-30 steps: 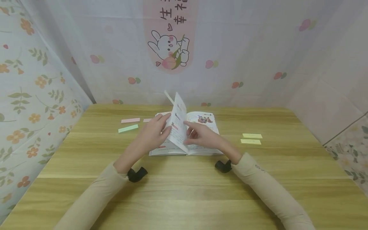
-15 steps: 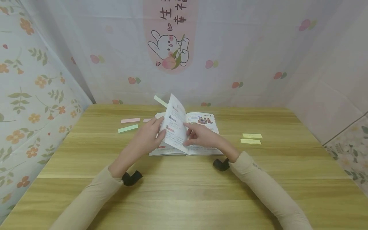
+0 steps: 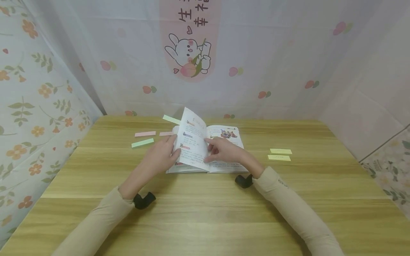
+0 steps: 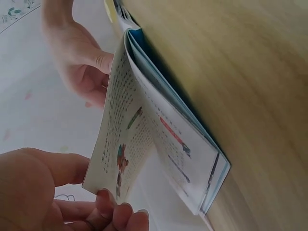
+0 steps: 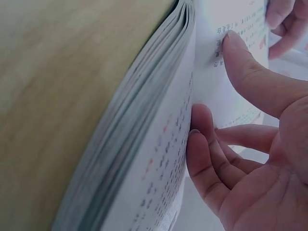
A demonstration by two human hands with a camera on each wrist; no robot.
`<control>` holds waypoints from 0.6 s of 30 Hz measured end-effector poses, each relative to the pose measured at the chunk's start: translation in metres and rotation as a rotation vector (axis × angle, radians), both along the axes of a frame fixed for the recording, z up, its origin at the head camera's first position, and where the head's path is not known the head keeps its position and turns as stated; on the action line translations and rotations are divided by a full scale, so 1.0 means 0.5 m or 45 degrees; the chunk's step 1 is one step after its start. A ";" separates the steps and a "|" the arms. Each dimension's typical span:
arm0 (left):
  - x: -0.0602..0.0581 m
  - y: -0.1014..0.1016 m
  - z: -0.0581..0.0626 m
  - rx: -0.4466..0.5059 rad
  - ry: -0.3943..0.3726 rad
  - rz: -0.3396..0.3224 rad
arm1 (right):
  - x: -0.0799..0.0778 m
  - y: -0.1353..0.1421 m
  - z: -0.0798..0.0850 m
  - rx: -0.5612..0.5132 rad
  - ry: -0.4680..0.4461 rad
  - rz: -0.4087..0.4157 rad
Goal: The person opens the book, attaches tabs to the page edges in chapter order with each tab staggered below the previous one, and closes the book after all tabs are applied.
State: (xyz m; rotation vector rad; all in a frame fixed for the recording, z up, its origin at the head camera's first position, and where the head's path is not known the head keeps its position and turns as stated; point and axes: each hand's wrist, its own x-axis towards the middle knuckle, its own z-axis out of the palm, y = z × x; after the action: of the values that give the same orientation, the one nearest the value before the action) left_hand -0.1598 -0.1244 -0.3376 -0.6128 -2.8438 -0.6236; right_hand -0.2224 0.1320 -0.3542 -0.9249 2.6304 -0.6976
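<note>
An open book (image 3: 227, 167) lies on the table, with one raised page (image 3: 193, 142) leaning left. My left hand (image 3: 160, 153) pinches the outer edge of that page; in the left wrist view its thumb and fingertips are on opposite sides of the paper. A pale green strip (image 3: 171, 119) sticks out past the page's upper left edge; how it is attached is hidden. My right hand (image 3: 225, 151) rests at the gutter. In the right wrist view, its thumb touches the raised page and its loosely bent fingers touch the right-hand page (image 5: 159, 178).
Left of the book lie a pink strip (image 3: 145, 134), a green strip (image 3: 142, 143) and a second pink strip (image 3: 165, 134), partly near the page. Two yellow strips (image 3: 279, 157) lie to the right. A patterned curtain (image 3: 243, 53) hangs behind the table.
My left hand has moved left and slightly down, drawing the page from nearly upright to a leftward lean. The pale green strip swung left and down with it. The right hand stays nearly still.
</note>
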 end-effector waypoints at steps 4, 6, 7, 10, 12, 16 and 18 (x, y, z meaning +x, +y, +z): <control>-0.001 -0.001 -0.005 -0.028 -0.020 0.014 | -0.003 -0.003 0.000 0.022 -0.014 -0.010; -0.001 -0.002 -0.007 -0.042 -0.032 0.016 | -0.006 -0.005 -0.001 0.035 -0.017 -0.011; -0.001 -0.003 -0.008 -0.048 -0.038 0.018 | -0.007 -0.006 -0.001 0.041 -0.021 -0.012; 0.000 -0.006 -0.009 -0.076 -0.074 0.031 | -0.009 -0.009 -0.002 0.051 -0.025 -0.002; 0.001 -0.007 -0.009 -0.089 -0.105 0.042 | -0.010 -0.010 -0.001 0.054 -0.028 0.006; 0.001 -0.009 -0.009 -0.114 -0.156 0.034 | -0.010 -0.014 0.000 0.073 -0.033 0.022; 0.001 -0.010 -0.010 -0.126 -0.181 0.025 | -0.009 -0.016 0.000 0.088 -0.031 0.030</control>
State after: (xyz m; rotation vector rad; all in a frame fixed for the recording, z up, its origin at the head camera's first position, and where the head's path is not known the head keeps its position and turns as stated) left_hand -0.1595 -0.1292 -0.3425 -0.5772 -3.0248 -0.5469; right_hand -0.2269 0.1239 -0.3543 -0.9203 2.6006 -0.6040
